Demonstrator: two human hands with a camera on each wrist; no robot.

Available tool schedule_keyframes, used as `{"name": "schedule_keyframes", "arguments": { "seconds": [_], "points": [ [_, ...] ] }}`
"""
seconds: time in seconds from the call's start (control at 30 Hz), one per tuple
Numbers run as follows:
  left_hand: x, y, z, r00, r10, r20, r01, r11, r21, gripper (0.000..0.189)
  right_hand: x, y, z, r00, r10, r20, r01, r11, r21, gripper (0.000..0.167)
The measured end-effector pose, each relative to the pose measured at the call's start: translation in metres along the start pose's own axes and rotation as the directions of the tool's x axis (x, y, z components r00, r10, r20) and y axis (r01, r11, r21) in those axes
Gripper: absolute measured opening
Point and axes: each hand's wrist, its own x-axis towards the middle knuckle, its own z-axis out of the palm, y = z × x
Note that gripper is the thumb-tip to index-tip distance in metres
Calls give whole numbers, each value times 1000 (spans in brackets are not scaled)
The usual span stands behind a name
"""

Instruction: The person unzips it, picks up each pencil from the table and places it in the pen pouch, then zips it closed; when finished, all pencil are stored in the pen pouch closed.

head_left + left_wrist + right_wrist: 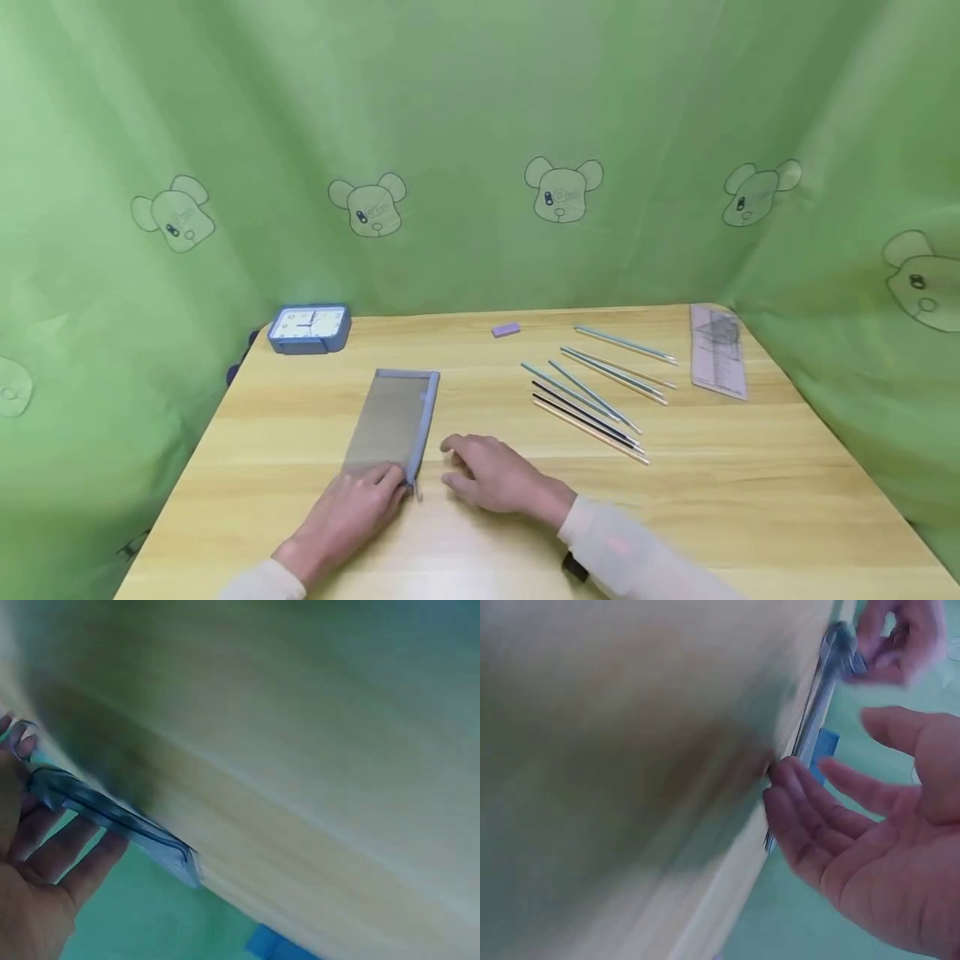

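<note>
A flat mesh pencil case [393, 421] with a blue zipped edge lies on the table, left of the middle. My left hand [351, 510] grips its near end beside the zipper corner, where a small pull tab hangs. In the left wrist view, the fingers [90, 862] of that hand lie along the pencil case [112, 814]. Just right of the zipper edge is my right hand [498, 475], thumb and fingers apart and loosely bent, holding nothing. The right wrist view shows this right hand [870, 832] near the tabletop, with the left hand [904, 641] at the case's end.
Several thin pencils [592, 408], blue, black and natural wood, lie spread at the right. A purple eraser [506, 330] sits at the back middle. Flat rulers [717, 354] lie at the far right, and a blue clock [309, 327] stands at the back left. Green curtains surround the table [712, 517].
</note>
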Motion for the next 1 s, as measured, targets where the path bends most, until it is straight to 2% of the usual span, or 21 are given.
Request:
{"name": "schedule_keyframes", "arguments": {
  "seconds": [0.07, 0.17, 0.27, 0.43, 0.57, 0.67, 0.83, 1.0],
  "points": [
    [3, 1, -3, 996, -61, -71, 55, 996, -75, 18, 4, -6, 3, 1000, -23, -7, 24, 990, 142, 49],
    [11, 3, -9, 979, -117, -168, 90, 983, -158, 18, 10, -18, 4, 999, -27, -47, 40, 953, 300, 48],
    [18, 4, -14, 963, -145, -227, 97, 973, -209, 13, 14, -32, 1, 993, 18, -117, 28, 926, 376, 38],
    [26, 5, -20, 946, -176, -274, 112, 966, -234, 13, 17, -47, -6, 970, 85, -228, 25, 897, 441, 18],
    [33, 10, -22, 943, -200, -267, 143, 965, -218, 22, 15, -50, -10, 957, 89, -276, 35, 910, 414, 10],
    [37, 14, -22, 943, -206, -261, 158, 968, -194, 25, 14, -49, -9, 954, 46, -295, 60, 938, 341, 9],
    [36, 16, -23, 929, -215, -300, 177, 973, -151, 25, 15, -47, -4, 940, -53, -337, 133, 967, 219, 12],
    [34, 18, -21, 917, -202, -344, 160, 976, -147, 23, 15, -48, -1, 916, -93, -390, 158, 978, 137, 10]
  ]
}}
